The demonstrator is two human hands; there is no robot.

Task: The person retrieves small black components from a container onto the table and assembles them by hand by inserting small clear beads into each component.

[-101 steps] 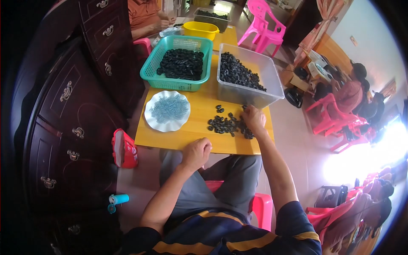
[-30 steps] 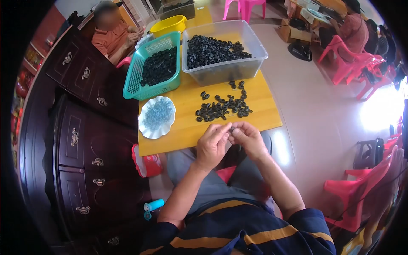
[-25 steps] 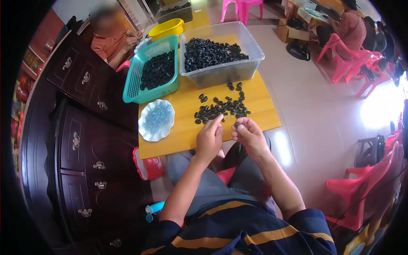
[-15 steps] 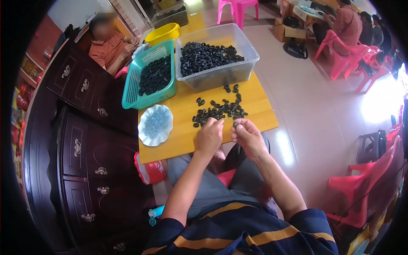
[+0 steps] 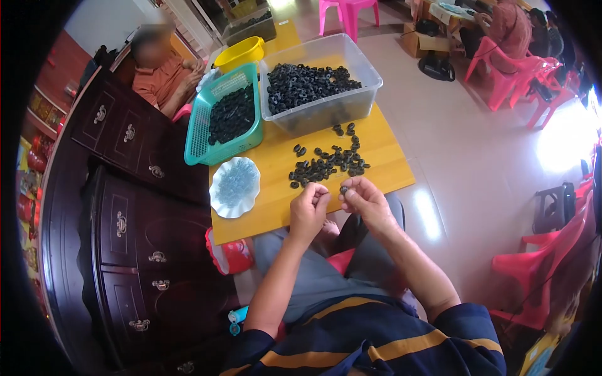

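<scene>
My right hand (image 5: 370,205) pinches a small black ring-shaped part (image 5: 343,189) between thumb and fingertips, above the near edge of the table. Just to its left, my left hand (image 5: 309,210) has thumb and forefinger pressed together; anything between them is too small to make out. The two hands are close but apart. Beyond them, a loose pile of similar black parts (image 5: 323,164) lies on the yellow table (image 5: 276,210). Left of the pile is a white wavy-rimmed plate (image 5: 216,195) of small clear bluish pieces (image 5: 236,182).
A clear plastic bin (image 5: 326,116) and a green basket (image 5: 195,147), both holding black parts, stand behind the pile. A yellow basin (image 5: 241,52) is farther back. Dark drawers (image 5: 150,213) line the left side, where a person (image 5: 160,75) sits. Pink chairs (image 5: 501,72) stand right.
My left fingertips have drawn back from the pile's near edge toward my body. My right hand keeps its pinch on the black part. The view has shifted slightly.
</scene>
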